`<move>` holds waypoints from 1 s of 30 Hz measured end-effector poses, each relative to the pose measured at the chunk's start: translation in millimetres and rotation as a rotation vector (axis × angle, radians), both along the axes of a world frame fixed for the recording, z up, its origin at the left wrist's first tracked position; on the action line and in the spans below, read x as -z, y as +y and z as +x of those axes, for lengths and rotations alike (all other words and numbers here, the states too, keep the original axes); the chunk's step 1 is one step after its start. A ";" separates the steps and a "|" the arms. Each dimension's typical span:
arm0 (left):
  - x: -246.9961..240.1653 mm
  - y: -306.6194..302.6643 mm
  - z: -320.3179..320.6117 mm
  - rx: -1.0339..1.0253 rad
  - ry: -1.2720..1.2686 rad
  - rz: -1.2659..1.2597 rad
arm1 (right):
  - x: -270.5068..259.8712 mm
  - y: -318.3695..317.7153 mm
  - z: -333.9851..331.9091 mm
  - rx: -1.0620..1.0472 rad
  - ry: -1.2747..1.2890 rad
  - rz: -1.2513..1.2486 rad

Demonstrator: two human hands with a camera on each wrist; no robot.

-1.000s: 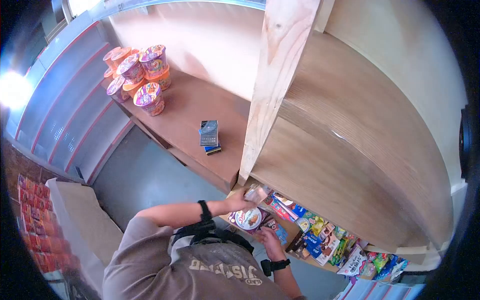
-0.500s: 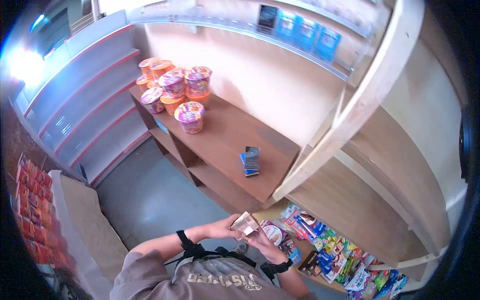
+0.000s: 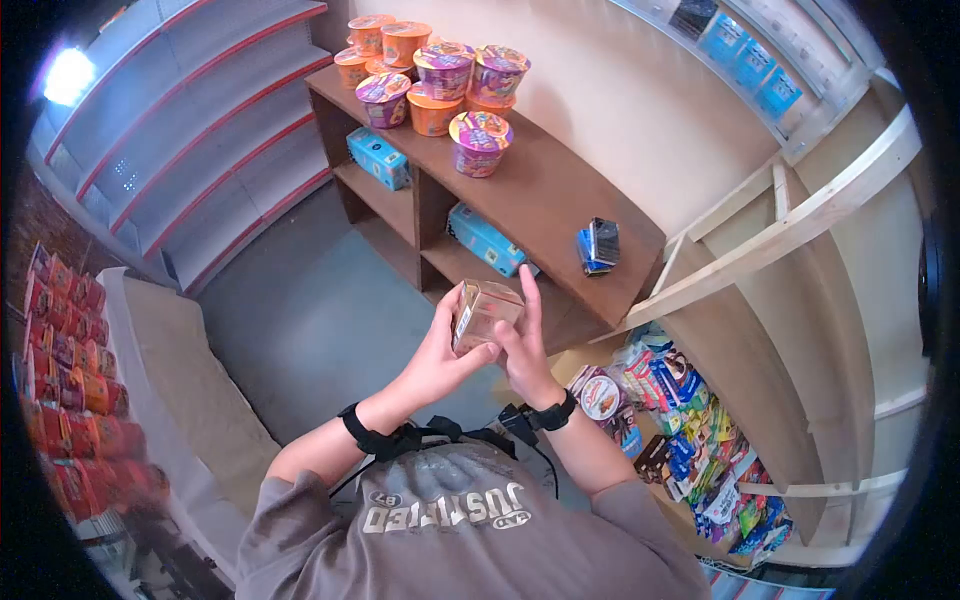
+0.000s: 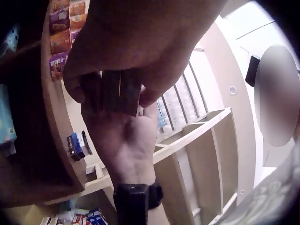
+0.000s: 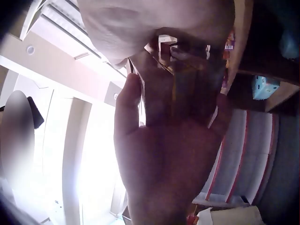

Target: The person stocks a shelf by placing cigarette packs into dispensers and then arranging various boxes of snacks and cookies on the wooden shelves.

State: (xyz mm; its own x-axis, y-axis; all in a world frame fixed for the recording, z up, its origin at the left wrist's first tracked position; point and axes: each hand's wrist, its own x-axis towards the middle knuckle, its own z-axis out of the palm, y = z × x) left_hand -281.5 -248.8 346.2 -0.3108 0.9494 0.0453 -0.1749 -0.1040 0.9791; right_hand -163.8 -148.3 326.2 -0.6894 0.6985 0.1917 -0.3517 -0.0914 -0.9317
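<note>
A small stack of brownish card boxes is held up between both hands in front of the chest. In the head view the left hand grips its left side, thumb across the lower front. My right hand holds the right side, its thumb pressed to the front and its index finger pointing up. Seams between the dark boxes show in the left wrist view, with the right palm below them. From the right wrist, the left hand wraps the boxes from beneath.
Beyond the hands, a brown shelf unit bears stacked instant noodle cups and a small pile of blue and black boxes. Blue packages lie inside it. Snack packets fill a low shelf at right. Red packets line the left.
The boxes have come up from the low shelf at right, and my right hand has joined the left on them. My view has turned, bringing more of the brown unit into sight.
</note>
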 end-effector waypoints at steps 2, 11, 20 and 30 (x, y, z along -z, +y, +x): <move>7.7 -11.8 -15.0 0.000 0.041 0.000 | 6.1 -5.0 -14.6 -0.054 -0.023 -0.006; 30.8 -9.6 -40.2 0.101 0.030 -0.016 | 16.0 -18.5 -30.0 0.090 -0.164 0.059; 57.4 62.6 -30.2 0.092 -0.146 -0.171 | 41.7 103.4 55.0 0.774 -0.433 0.286; 37.0 207.5 -2.3 0.223 -0.215 -0.436 | 81.5 200.8 69.0 0.849 -0.739 0.476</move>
State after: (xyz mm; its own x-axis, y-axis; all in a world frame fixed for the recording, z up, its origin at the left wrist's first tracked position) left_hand -283.8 -41.3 309.2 -0.0581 0.9101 -0.4103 -0.3476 0.3668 0.8629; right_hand -94.8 52.6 244.7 -0.1001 0.9465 0.3067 0.4945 0.3148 -0.8102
